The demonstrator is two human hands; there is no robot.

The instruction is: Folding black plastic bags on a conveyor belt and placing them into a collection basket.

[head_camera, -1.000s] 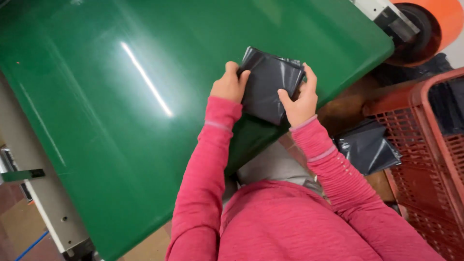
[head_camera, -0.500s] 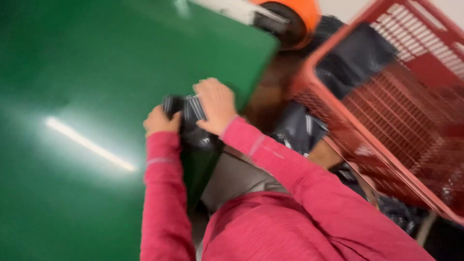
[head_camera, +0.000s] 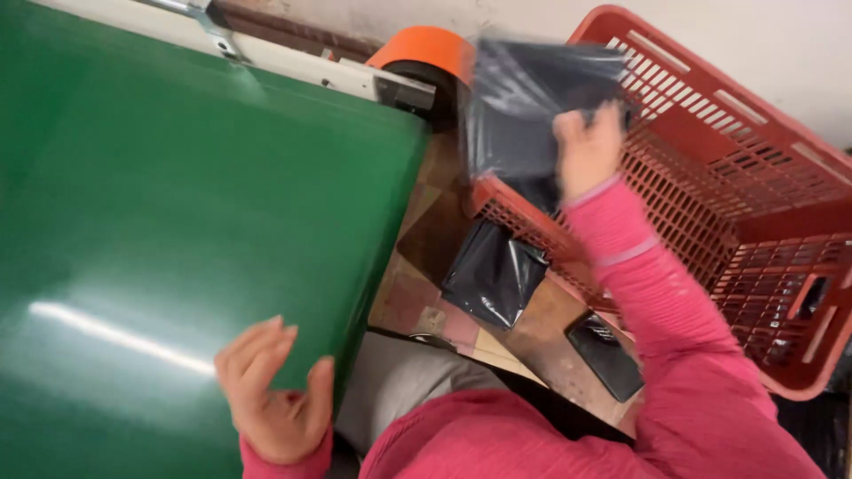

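1. Up in the top middle of the frame, the right hand [head_camera: 587, 151] holds a dark plastic bag [head_camera: 532, 102] in the air. Its fingers are closed on the bag's right edge, so the bag hangs from that pinch and does not fall.

2. The bag is over the near rim of the red basket [head_camera: 754, 177], at the basket's left end. It is blurry, so I cannot tell if it touches the rim. It looks to be held there because the basket is the nearest thing with room inside.

3. The bag is flat and nearly square. Its flat face looks toward the camera. Its longer side seems to run up and down the frame, but the blur makes that hard to tell.

4. Down at the bottom left, the left hand [head_camera: 271, 399] is open and holds nothing. Its fingers are spread and curl over the right edge of the green bench [head_camera: 177, 222]. I think it rests there to keep the body steady.

5. Another dark bag [head_camera: 493, 270] lies on the brown floor [head_camera: 417, 302] in the middle of the frame, between the bench and the basket. An orange roller [head_camera: 426, 49] sits at the top, just past the bench end.
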